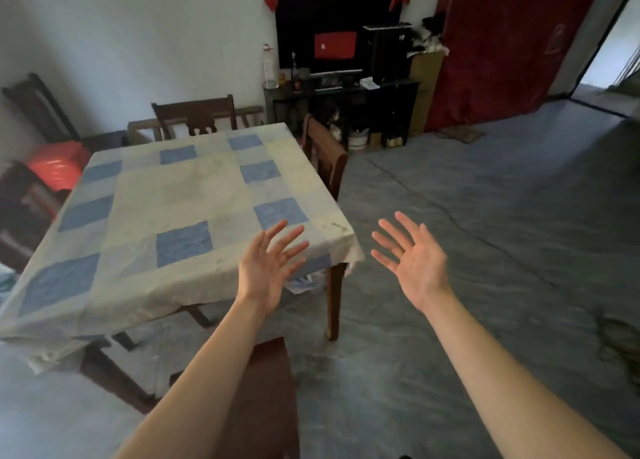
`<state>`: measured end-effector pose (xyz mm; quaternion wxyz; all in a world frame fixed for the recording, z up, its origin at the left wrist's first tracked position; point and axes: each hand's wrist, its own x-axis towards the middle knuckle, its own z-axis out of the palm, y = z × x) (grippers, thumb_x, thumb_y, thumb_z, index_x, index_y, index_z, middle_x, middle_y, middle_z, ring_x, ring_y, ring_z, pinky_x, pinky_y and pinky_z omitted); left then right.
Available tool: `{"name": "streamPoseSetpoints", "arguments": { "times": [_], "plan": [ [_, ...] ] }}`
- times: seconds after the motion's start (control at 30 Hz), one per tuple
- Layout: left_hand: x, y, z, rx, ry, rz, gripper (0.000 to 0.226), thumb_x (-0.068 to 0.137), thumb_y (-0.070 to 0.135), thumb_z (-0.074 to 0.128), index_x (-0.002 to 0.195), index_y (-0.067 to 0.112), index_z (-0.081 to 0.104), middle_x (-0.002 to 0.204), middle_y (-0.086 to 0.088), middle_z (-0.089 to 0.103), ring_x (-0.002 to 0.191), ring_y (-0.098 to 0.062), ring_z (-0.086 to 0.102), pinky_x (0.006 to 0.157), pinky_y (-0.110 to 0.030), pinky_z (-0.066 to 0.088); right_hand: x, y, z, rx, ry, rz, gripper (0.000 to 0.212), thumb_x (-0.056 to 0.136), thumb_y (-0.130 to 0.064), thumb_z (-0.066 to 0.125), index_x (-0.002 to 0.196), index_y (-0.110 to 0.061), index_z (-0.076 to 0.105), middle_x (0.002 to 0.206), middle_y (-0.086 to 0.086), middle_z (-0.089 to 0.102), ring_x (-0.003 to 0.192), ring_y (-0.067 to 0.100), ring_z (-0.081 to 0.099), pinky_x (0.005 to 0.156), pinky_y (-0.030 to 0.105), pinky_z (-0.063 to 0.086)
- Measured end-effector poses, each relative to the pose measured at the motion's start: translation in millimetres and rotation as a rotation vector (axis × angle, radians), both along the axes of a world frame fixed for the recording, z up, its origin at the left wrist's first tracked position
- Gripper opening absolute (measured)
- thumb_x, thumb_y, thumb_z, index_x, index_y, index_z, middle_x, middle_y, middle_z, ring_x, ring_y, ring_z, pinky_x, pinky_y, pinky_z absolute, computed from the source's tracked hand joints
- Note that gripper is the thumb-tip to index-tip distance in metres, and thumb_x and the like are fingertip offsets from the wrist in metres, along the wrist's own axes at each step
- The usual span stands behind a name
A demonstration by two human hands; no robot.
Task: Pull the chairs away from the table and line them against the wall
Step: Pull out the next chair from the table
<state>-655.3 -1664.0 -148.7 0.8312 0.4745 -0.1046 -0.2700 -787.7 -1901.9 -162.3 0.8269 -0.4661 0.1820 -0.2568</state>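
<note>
1. Both hands are hanging in the air with nothing in them — the left hand point(268, 271) at about 12 o'clock over the near corner of the table point(194, 195), the right hand point(414, 256) at 1 o'clock over bare floor point(485, 233), each palm-up with fingers spread and released.
2. The nearest chair point(266, 389) is showing only its dark red-brown seat at 6 o'clock, right below the left forearm and partly tucked under the table's edge; its back is not in view.
3. A second chair point(327, 154) is standing at 1 o'clock, pressed against the table's right side, with its curved wooden back rising above the cloth.
4. A third chair point(195, 114) is sitting at 12 o'clock behind the far edge, carved back upright, near the pale wall point(138, 36).
5. All look like solid wood, so they are probably stiff and fairly heavy; the top rail of each back seems the surest grip — two hands, dragging rather than lifting.
6. The drooping tablecloth point(69, 323) is hanging over the chair seats and could be snagging as a chair comes out.
7. Along the wall at 10 o'clock, dark furniture point(31, 105) and a red bag point(57, 164) are crowding the space, and at 12–1 o'clock a cluttered black cabinet point(346, 102) is taking up more of it.
</note>
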Motion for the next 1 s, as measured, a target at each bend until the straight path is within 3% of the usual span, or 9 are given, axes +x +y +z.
{"name": "streamPoseSetpoints", "arguments": {
  "times": [0.13,0.3,0.4,0.63,0.8,1.0],
  "plan": [
    [32,-147,17,0.001,-0.008,-0.037,0.051,0.104,0.045,0.037,0.143,0.018,0.055,0.137,-0.009,0.068,0.121,-0.033,0.067,0.105,-0.052,0.045,11,-139,28,-0.025,-0.041,-0.060,0.054,0.101,-0.052,0.046,0.147,-0.024,0.053,0.144,0.009,0.063,0.132,0.031,0.060,0.100,0.053,0.049],
    [57,-308,51,-0.034,-0.020,-0.101,0.043,0.105,0.041,0.035,0.133,0.022,0.061,0.134,-0.007,0.070,0.113,-0.028,0.071,0.090,-0.043,0.050,28,-278,72,-0.095,-0.049,-0.107,0.051,0.104,-0.050,0.040,0.148,-0.026,0.052,0.142,0.008,0.064,0.131,0.029,0.061,0.103,0.053,0.049],
    [83,-377,59,-0.051,-0.039,-0.111,0.042,0.105,0.043,0.036,0.131,0.023,0.063,0.134,-0.007,0.070,0.115,-0.028,0.071,0.089,-0.042,0.051,49,-345,85,-0.132,-0.047,-0.097,0.053,0.103,-0.051,0.041,0.148,-0.025,0.051,0.142,0.008,0.065,0.131,0.028,0.061,0.104,0.053,0.048],
    [162,-483,28,-0.033,-0.033,-0.007,0.044,0.104,0.045,0.038,0.134,0.022,0.062,0.134,-0.005,0.070,0.120,-0.029,0.068,0.092,-0.043,0.049,143,-457,57,-0.167,0.047,0.010,0.049,0.106,-0.049,0.036,0.147,-0.024,0.052,0.138,0.005,0.068,0.130,0.025,0.062,0.106,0.051,0.047],
    [248,-547,1,0.000,0.001,0.175,0.043,0.104,0.044,0.039,0.132,0.023,0.064,0.131,-0.004,0.072,0.118,-0.028,0.069,0.090,-0.042,0.049,253,-529,37,-0.195,0.158,0.113,0.046,0.108,-0.045,0.032,0.142,-0.025,0.056,0.135,0.005,0.069,0.126,0.023,0.064,0.108,0.050,0.046],
    [349,-612,14,0.034,-0.018,0.377,0.042,0.101,0.045,0.044,0.130,0.024,0.065,0.131,-0.003,0.072,0.110,-0.025,0.073,0.088,-0.041,0.050,395,-616,45,-0.236,0.184,0.282,0.046,0.108,-0.043,0.031,0.142,-0.024,0.055,0.134,0.005,0.070,0.125,0.022,0.065,0.107,0.048,0.047]
  ]
}}
